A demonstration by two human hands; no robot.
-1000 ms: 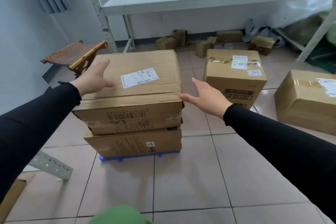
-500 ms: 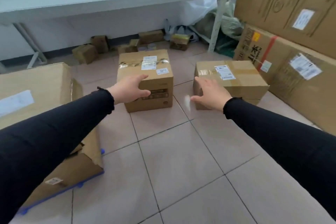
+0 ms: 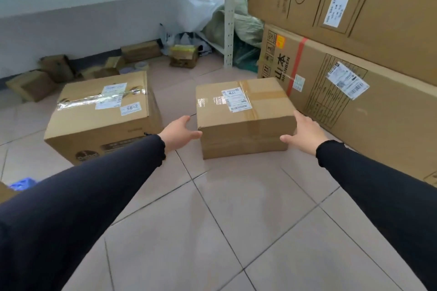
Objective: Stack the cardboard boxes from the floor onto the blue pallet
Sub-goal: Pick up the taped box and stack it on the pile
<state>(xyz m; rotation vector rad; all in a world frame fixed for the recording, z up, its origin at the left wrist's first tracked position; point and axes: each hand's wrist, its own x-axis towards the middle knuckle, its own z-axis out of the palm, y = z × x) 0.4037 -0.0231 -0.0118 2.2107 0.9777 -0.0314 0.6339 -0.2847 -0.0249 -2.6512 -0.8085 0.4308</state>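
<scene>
Down on the tiled floor, the taped box sits flat, shipping label on its lid, brown tape crossing the top. Left hand is at the box's left near corner, fingers spread loosely, thumb tip touching or just short of the edge — cannot tell which. Right hand is at the box's right near corner, open, fingers along the side face, thumb pointing in across the front. Neither hand has closed on the cardboard. Both sleeves are dark and long.

Left of the taped box, well apart across a strip of bare tile, a larger box rests on the floor with shiny clear tape and a sticker reading "5842". Right of the taped box, just beside it, a long carton with a red band and printed markings lies on its side; a bigger carton is stacked on it.

Beyond the taped box — a white shelf post, bagged clutter, and several small boxes along the wall. Far to the left of the box, at the frame edge, a sliver of the blue pallet shows.
</scene>
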